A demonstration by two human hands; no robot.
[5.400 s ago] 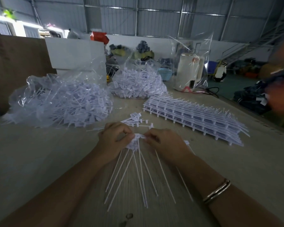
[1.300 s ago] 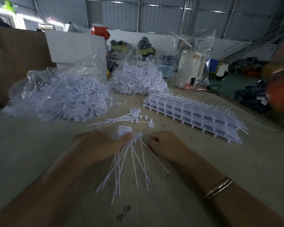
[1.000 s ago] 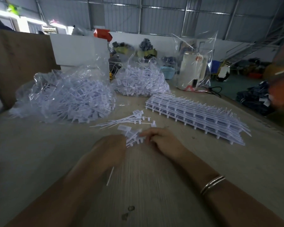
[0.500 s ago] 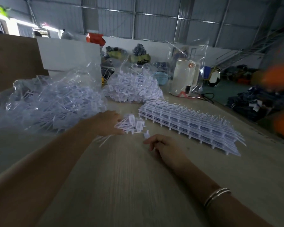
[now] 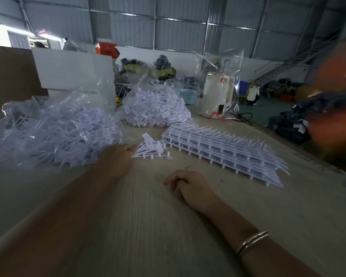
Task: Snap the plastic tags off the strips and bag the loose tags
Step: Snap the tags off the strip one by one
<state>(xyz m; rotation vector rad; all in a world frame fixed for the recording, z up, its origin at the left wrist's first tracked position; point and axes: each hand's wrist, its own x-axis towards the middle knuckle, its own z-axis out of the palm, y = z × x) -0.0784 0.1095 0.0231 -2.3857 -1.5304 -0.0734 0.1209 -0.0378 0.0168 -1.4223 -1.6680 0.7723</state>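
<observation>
A small bundle of loose tags [image 5: 151, 147] lies on the desk [image 5: 168, 226], flat heads toward the stack of strips [image 5: 224, 150], stems running back under the left hand [image 5: 116, 156]. Whether that grip holds them I cannot tell. The right hand [image 5: 188, 185] rests loosely curled, holding nothing. A clear bag [image 5: 52, 126] of tags sits left, in a metal-walled hall.

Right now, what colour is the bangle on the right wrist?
Metallic, silver to pale gold in this dim light: the bangle, seen in the head view, the only one.
</observation>
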